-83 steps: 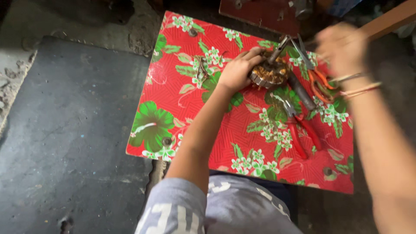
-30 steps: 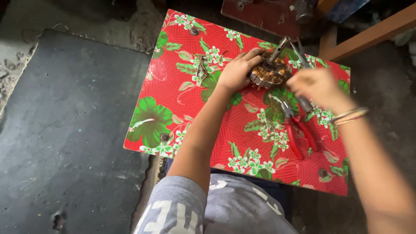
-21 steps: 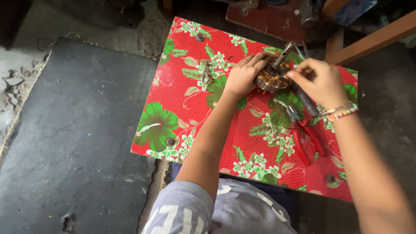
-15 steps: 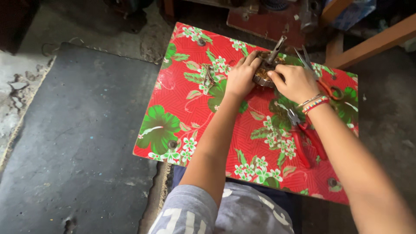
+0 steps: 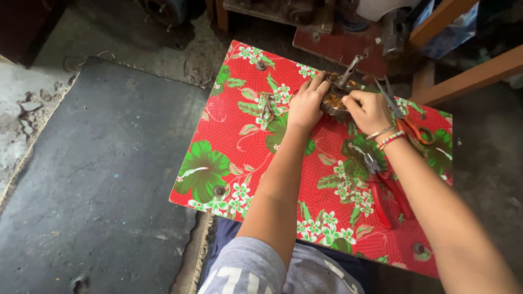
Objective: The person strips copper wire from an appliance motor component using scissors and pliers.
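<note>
Left hand and right hand both clamped on motor core; scissors right of right hand; red pliers beneath right forearm.

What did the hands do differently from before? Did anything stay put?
The right hand came down from up in the air and now grips the round metal motor part beside the left hand, which kept holding it. The red pliers and orange scissors stayed on the flowered table.

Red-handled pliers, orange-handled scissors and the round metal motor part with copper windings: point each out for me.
Red-handled pliers [image 5: 388,197]: head view, on a red handle.
Orange-handled scissors [image 5: 413,129]: head view, on the orange handle loop.
Round metal motor part with copper windings [image 5: 333,101]: head view, on the windings between the hands.
</note>
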